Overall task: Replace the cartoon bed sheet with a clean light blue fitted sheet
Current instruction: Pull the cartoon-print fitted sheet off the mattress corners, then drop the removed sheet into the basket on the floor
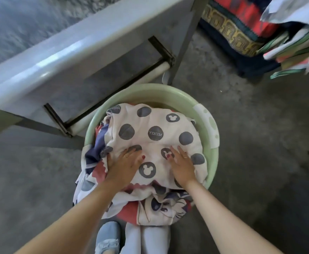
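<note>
The cartoon bed sheet (pixel 150 132), white with grey dots and red and navy patches, lies bundled in a round pale green basin (pixel 212 156) on the floor. Part of it spills over the basin's near rim. My left hand (pixel 125 166) lies flat on the sheet's near left side, fingers spread. My right hand (pixel 182 165) presses flat on the near right side. Neither hand grips the cloth. No light blue fitted sheet is in view.
A grey bed frame (pixel 87 57) with a bare mattress (pixel 18 21) runs across the upper left, right behind the basin. A stack of folded colourful textiles (pixel 241 28) stands at the upper right. Grey concrete floor (pixel 259 134) surrounds the basin. My legs are at the bottom edge.
</note>
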